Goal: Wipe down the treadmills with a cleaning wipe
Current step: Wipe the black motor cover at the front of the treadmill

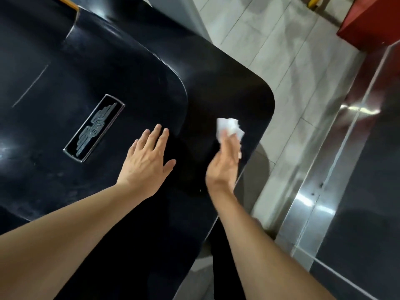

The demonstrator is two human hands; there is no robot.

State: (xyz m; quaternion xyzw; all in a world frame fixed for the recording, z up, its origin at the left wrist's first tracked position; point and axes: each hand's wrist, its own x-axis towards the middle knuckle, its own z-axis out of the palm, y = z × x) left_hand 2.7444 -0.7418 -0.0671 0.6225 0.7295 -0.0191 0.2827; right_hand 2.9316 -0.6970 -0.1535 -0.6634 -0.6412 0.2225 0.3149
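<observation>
**White wipe on black treadmill hood**

Right hand (224, 163) is pinching the crumpled cleaning wipe (229, 128) and pressing it onto the glossy treadmill motor cover (108, 68), near its right corner. Left hand (149, 158) is lying flat, fingers straight, beside the metal logo badge (94, 128).

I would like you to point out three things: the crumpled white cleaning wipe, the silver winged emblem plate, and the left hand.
crumpled white cleaning wipe (229, 126): head view, on its bunched top.
silver winged emblem plate (94, 128): head view, centre of the badge.
left hand (147, 163): head view, back of the hand.
</observation>
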